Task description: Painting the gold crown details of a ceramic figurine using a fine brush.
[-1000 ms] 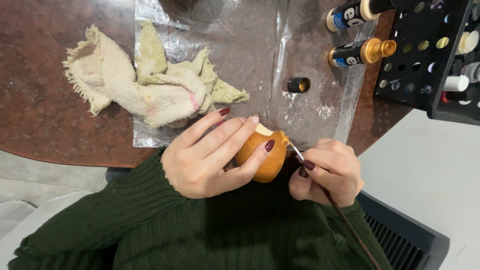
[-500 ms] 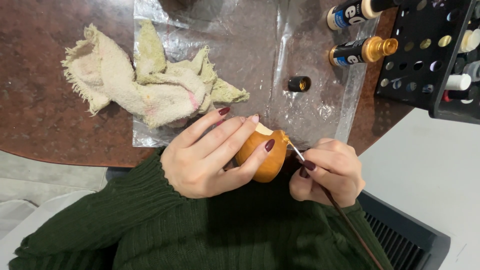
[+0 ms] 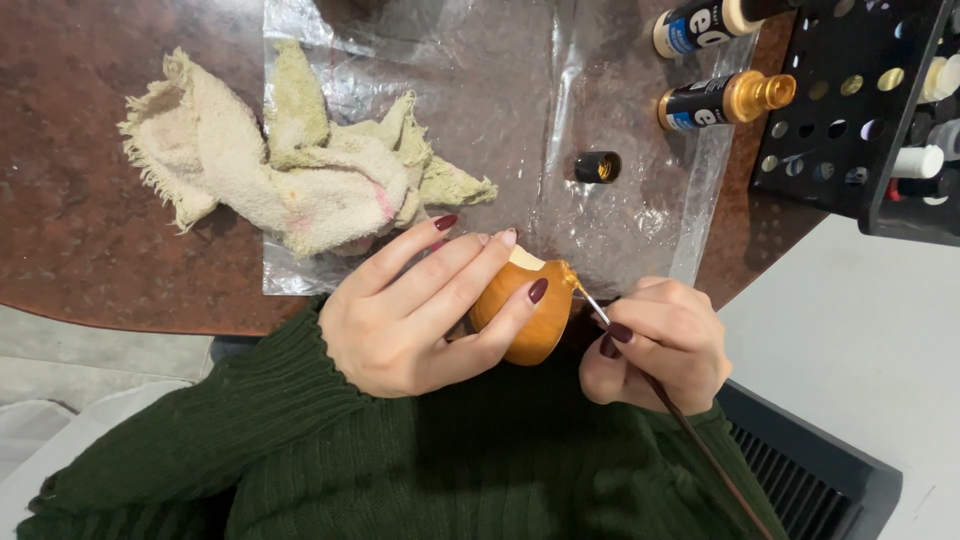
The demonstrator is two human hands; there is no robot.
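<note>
Step in hand: A person in a dark green sweater is painting a small rounded orange-brown pot [image 3: 520, 310], the brush tip touching its upper rim where gold paint is showing.
Left hand [image 3: 415, 315]: It is wrapping around the pot, fingers curled over its side, holding it in the air just off the table edge, above the lap.
Right hand [image 3: 655, 345]: It is pinching a thin paintbrush [image 3: 690, 425] close to the bristles, the handle trailing down past the wrist.
Next move: By the look of it, a steady stroke along the rim is calling for a slow turn of the pot.
Surface: A reddish-brown table [image 3: 80, 240] is carrying a clear plastic sheet [image 3: 480, 90], a stained cream rag [image 3: 290, 170], a loose black cap [image 3: 597, 166] and two lying paint bottles [image 3: 715, 100].
Room: A black rack [image 3: 850, 110] of paints is standing at the right.
</note>
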